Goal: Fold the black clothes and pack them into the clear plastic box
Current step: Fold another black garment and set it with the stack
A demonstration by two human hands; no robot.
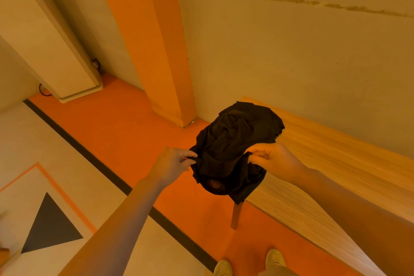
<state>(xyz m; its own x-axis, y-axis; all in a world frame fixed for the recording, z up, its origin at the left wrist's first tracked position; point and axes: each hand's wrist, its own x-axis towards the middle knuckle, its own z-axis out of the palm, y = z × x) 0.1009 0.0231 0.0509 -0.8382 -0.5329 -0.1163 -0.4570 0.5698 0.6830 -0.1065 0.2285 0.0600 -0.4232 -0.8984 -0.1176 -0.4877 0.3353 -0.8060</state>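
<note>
A crumpled black garment (pixel 233 141) hangs in the air over the left end of a wooden table (pixel 336 163). My left hand (pixel 172 163) pinches its left edge between thumb and fingers. My right hand (pixel 273 159) grips its right edge with curled fingers. The cloth bunches up above my hands and sags below them past the table's corner. No clear plastic box is in view.
The table runs along a pale wall at the right, with one wooden leg (pixel 236 215) below the garment. An orange pillar (pixel 156 51) stands behind. The orange floor (pixel 125 132) with a black stripe lies to the left. My shoes (pixel 275 259) are at the bottom.
</note>
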